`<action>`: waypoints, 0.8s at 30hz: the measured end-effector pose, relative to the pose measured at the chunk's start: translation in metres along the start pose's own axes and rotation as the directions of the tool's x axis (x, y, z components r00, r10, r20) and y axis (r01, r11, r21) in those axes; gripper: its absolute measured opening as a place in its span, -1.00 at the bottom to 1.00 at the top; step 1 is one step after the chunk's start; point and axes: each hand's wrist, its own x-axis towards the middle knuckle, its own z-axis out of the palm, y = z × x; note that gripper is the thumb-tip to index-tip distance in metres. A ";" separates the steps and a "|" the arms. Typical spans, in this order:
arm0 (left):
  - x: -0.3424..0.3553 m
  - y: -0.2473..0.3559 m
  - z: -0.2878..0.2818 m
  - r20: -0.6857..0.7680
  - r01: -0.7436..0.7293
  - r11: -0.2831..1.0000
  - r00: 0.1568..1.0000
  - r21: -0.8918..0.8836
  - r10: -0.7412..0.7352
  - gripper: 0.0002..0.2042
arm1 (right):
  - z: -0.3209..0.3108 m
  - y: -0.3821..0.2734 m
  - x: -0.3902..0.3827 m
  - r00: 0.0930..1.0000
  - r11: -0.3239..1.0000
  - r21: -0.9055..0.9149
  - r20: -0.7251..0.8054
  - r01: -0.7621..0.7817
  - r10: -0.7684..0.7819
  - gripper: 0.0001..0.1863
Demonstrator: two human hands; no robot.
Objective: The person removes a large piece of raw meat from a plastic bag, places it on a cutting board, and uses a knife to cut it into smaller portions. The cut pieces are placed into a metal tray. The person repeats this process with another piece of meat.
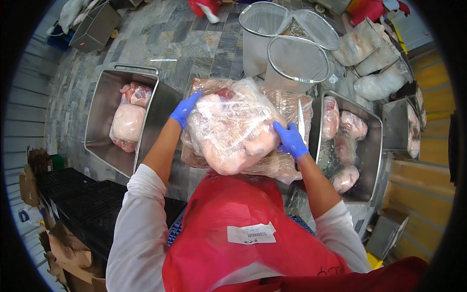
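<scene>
A large cut of pale meat in clear plastic (233, 129) fills the centre, over a flat stack covered in brown wrap (270, 165). My left hand (185, 109), in a blue glove, grips the meat package at its left edge. My right hand (289, 138), also gloved blue, holds it at the lower right side, thumb raised against the plastic. A knife with a long bright blade (301, 117) lies on the wrap just right of the package, its handle hidden behind my right hand and arm.
Steel bins with meat stand left (99, 126) and right (365, 170). Lined round bins (297, 63), full white bags (374, 85) and more carts are beyond. Black pallets (97, 204) and cardboard (68, 248) are lower left. Parts of other people in red show at the top (204, 7).
</scene>
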 end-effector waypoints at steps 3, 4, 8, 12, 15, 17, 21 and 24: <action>-0.020 0.025 0.015 -0.119 -0.446 0.755 0.820 0.481 0.560 -0.41 | 0.013 0.038 0.041 0.976 0.917 -0.355 -0.046 0.184 -0.213 -0.13; -0.032 0.022 0.019 -0.080 -0.542 0.556 0.667 0.631 0.741 -0.36 | 0.022 0.035 0.031 0.925 0.864 -0.421 -0.128 0.275 -0.357 -0.17; -0.089 -0.015 0.040 0.259 -0.372 -0.089 0.435 0.924 0.862 -0.09 | 0.059 0.008 0.005 0.609 0.537 -0.661 -0.150 0.525 -0.779 -0.32; -0.100 -0.044 0.036 0.272 -0.365 -0.106 0.440 0.925 0.856 0.06 | 0.074 -0.035 0.015 0.609 0.525 -0.736 -0.195 0.427 -0.769 -0.47; -0.106 -0.057 0.044 0.214 -0.288 -0.077 0.481 0.955 0.850 0.07 | 0.058 -0.064 0.027 0.762 0.557 -0.742 -0.097 0.373 -0.640 -0.52; -0.106 -0.065 0.050 0.196 -0.207 -0.106 0.485 0.973 0.852 0.10 | 0.055 -0.075 0.034 0.796 0.578 -0.712 -0.045 0.399 -0.604 -0.53; -0.127 -0.072 0.067 0.156 -0.119 -0.110 0.512 0.987 0.845 0.09 | 0.063 -0.057 0.067 0.513 0.315 -0.740 0.047 0.594 -0.857 -0.67; -0.135 -0.074 0.073 0.046 -0.077 -0.004 0.547 0.997 0.836 0.09 | 0.063 -0.057 0.070 0.424 0.205 -0.705 0.149 0.679 -0.893 -0.80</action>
